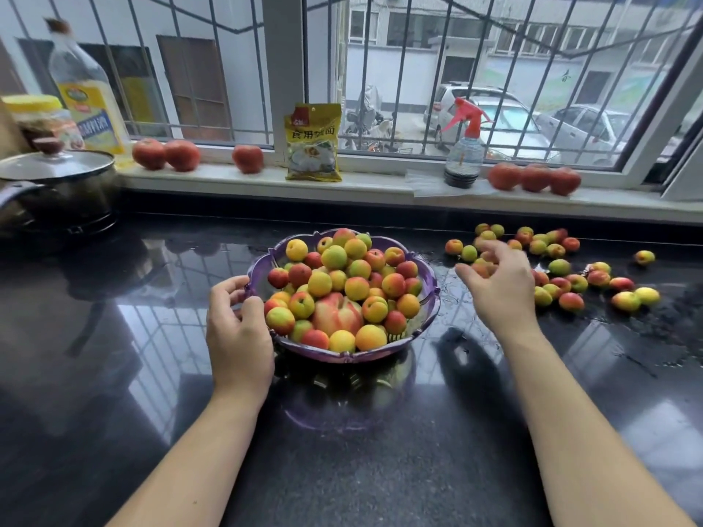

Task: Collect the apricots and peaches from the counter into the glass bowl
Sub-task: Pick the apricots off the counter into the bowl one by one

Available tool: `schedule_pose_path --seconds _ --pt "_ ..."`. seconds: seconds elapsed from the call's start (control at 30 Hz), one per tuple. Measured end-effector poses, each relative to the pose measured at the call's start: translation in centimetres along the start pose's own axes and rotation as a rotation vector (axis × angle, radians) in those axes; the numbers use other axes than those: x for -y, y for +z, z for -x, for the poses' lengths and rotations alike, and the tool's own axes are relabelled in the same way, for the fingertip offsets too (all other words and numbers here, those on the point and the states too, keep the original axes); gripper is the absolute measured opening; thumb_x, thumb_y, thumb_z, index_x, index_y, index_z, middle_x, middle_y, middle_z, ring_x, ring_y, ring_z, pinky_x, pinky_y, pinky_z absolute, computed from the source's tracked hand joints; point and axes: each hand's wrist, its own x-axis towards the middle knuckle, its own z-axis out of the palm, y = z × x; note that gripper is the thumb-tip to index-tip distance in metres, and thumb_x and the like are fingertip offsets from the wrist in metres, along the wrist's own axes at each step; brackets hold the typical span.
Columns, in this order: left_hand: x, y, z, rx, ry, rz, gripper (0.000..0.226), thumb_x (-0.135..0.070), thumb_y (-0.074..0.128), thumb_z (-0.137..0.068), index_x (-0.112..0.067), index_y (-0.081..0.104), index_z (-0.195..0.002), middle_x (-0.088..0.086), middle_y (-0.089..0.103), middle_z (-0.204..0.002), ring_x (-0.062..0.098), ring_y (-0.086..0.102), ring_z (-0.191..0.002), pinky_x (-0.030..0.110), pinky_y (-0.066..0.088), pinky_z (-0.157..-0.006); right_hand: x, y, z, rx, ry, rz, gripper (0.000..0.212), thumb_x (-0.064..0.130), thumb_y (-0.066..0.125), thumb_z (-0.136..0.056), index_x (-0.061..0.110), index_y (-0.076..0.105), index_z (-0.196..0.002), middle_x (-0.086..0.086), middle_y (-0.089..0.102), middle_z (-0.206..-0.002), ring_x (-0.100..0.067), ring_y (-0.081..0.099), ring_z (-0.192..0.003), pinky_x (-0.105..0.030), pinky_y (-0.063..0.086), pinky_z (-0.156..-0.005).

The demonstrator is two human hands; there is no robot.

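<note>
Glass bowl [426, 310], heaped and likely heavy, is gripped at its rim by the left hand [237, 325]; the right hand [498, 283] hovers open-fingered over soft, roll-prone apricots [570, 301].

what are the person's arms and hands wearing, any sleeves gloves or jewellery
Nothing shows on either. The left hand and right hand are bare, with no gloves, rings, watch or bracelet in view. Both forearms are uncovered right down to the frame's bottom edge, so no sleeve appears.

The right hand [498, 283], motion-blurred, hides several apricots [483, 266] behind its fingers.
</note>
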Motion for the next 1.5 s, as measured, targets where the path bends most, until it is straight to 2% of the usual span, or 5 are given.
schedule_pose_path --seconds 0.33,0.47,0.6,0.87,1.5 --pt "-0.2 0.0 0.0 0.002 -0.016 -0.005 0.026 -0.029 0.050 -0.097 -0.032 0.056 -0.122 -0.016 0.060 -0.113 0.017 0.062 -0.110 0.029 0.050 -0.077 8.4 2.9 -0.1 0.435 -0.315 0.047 0.035 0.028 0.070 -0.094 0.021 0.062 -0.128 0.003 0.061 -0.112 -0.013 0.059 -0.103 -0.025 0.052 -0.084" --pt "-0.2 -0.1 0.0 0.006 -0.015 0.002 0.034 -0.037 0.046 -0.088 -0.034 0.056 -0.121 -0.014 0.062 -0.114 0.016 0.062 -0.110 0.035 0.054 -0.083 5.9 1.9 -1.2 0.181 -0.150 -0.192 0.020 0.023 0.062 -0.099 0.016 0.068 -0.117 0.001 0.067 -0.110 -0.013 0.062 -0.101 -0.014 0.044 -0.077" --pt "0.1 0.0 0.0 -0.003 -0.010 0.003 0.035 -0.034 0.047 -0.091 -0.031 0.057 -0.124 -0.006 0.063 -0.119 0.015 0.063 -0.109 0.033 0.052 -0.080 -0.3 1.1 -0.6 -0.091 -0.022 0.022 0.017 0.006 0.056 -0.095 0.007 0.072 -0.100 -0.011 0.068 -0.101 -0.030 0.061 -0.099 -0.032 0.045 -0.084" --pt "-0.2 0.1 0.0 0.001 -0.019 0.037 0.038 -0.035 0.048 -0.087 -0.030 0.057 -0.124 0.001 0.063 -0.123 0.015 0.064 -0.106 0.037 0.054 -0.083 -4.1 0.7 -0.8 0.087 0.231 0.462 0.046 0.011 0.050 -0.091 0.013 0.057 -0.136 -0.013 0.041 -0.153 -0.039 0.033 -0.134 -0.044 0.026 -0.114" --pt "-0.4 0.0 0.1 -0.012 -0.017 0.018 0.037 -0.035 0.048 -0.088 -0.031 0.058 -0.124 -0.012 0.061 -0.114 0.011 0.061 -0.108 0.040 0.055 -0.089 -2.7 0.9 -0.6 0.097 0.102 0.523 0.029 0.020 0.058 -0.097 0.012 0.068 -0.124 -0.019 0.060 -0.124 -0.040 0.052 -0.116 -0.043 0.044 -0.098"
